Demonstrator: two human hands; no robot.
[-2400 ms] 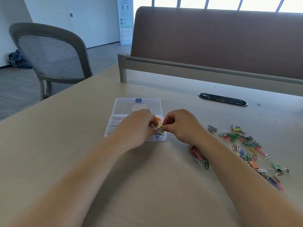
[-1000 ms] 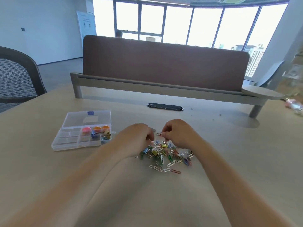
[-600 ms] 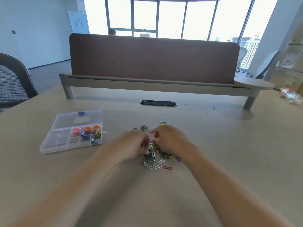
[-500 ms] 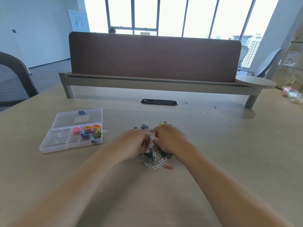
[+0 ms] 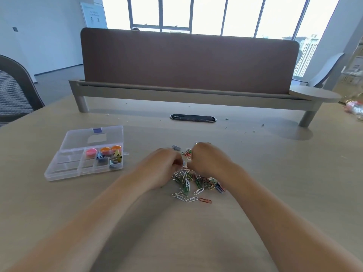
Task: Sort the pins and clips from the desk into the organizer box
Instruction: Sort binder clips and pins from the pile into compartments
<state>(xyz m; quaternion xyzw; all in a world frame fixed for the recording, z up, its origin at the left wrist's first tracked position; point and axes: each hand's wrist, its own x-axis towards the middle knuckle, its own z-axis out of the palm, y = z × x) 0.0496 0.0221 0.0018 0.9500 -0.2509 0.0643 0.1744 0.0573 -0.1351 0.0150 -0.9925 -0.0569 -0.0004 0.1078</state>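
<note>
A heap of coloured and silver paper clips lies on the desk at centre, with a grey binder clip just beyond it. My left hand and my right hand rest on the far part of the heap, fingers curled and nearly touching each other; what they pinch is hidden. The clear organizer box sits open to the left, lid flat behind it. Its right-hand compartments hold pink and orange pins and several binder clips.
A brown divider panel on a grey rail crosses the back of the desk, with a black cable grommet before it. A mesh chair stands at far left. A plastic bottle lies at far right.
My hands left the organizer box and moved right to the clip heap. The view swung right with them. Over the last half second both hands stayed bunched on the heap.
</note>
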